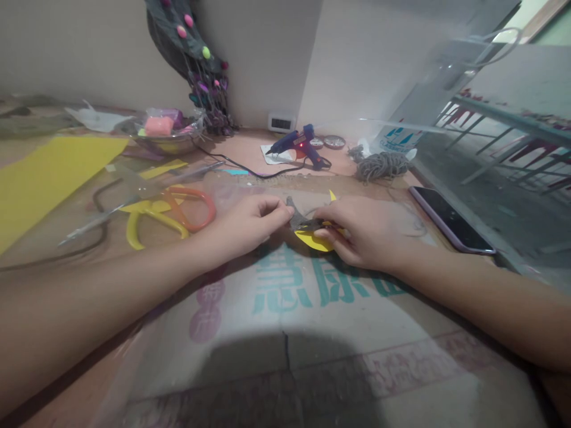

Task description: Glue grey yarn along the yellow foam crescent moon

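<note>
My left hand (252, 224) is closed, thumb and forefinger pinched at the end of a grey yarn-like strip (295, 215). Opposite it, my right hand (359, 229) closes its fingers on a small curved yellow piece (314, 241) that looks like paper or foam sheet. The grey strip lies across the yellow piece and runs under the right fingers, which hide part of both. Whether the strip is stuck to the piece, I cannot tell. A yellow tip (332, 195) pokes up behind the right hand.
Left of my hands lie orange-and-yellow-handled scissors (190, 208) and a yellow sheet (49, 178). Behind stand a blue glue gun (297, 145) with a red light, its black cord, and a bowl (167, 145). Grey yarn (381, 166) and a phone (450, 219) are at right. Plastic (250, 356) covers the table.
</note>
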Available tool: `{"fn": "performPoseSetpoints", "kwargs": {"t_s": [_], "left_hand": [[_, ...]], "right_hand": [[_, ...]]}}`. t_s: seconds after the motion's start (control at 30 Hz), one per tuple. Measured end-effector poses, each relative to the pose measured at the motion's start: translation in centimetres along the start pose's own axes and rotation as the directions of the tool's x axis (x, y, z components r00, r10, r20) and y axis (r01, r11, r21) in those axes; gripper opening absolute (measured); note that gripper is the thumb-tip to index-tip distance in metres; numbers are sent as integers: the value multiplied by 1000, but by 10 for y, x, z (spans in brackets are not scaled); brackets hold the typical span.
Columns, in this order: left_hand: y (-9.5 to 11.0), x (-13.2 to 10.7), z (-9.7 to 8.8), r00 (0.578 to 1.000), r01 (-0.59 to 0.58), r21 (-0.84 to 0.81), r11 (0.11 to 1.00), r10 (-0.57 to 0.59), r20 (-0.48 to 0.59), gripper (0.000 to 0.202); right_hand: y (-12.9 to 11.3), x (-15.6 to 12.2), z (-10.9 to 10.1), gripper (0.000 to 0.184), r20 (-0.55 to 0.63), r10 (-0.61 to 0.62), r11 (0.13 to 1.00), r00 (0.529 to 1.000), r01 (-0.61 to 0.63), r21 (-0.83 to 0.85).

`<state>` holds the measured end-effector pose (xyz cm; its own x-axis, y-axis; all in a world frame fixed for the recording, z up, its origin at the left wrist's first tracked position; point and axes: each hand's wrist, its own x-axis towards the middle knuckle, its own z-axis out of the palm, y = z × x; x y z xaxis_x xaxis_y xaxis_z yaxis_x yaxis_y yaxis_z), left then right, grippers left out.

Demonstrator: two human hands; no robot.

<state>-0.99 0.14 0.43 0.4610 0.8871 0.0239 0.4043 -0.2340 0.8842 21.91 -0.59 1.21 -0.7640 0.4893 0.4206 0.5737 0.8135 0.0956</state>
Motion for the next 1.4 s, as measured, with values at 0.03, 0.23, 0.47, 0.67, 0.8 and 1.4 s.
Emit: {"fn": "performPoseSetpoints", "kwargs": {"t_s": [0.03,0.23,0.47,0.67,0.8,1.4], "left_hand": [[0,0,0,1000,0,-2,1000,0,0,35],[-2,0,0,988,-114,24,993,116,-98,36],[-2,-1,0,976,-149,144,978,169,-139,35],[-2,0,1,983,-142,132,981,156,-101,36],[-1,-2,2,985,-151,141,978,161,-58,31],[2,-5,1,980,-178,187,966,192,-57,24]], "right_hand": [[0,-1,0,28,-15,5,1000,1000,-4,15],[3,-3,4,37,-132,129,986,983,-113,122],[13,-2,12,23,-76,181,978,981,-172,115],[14,0,15,14,-56,262,935,964,-238,264],[14,3,14,11,-43,352,893,935,-322,316],[13,3,14,10,-23,369,869,929,-336,363]]}}
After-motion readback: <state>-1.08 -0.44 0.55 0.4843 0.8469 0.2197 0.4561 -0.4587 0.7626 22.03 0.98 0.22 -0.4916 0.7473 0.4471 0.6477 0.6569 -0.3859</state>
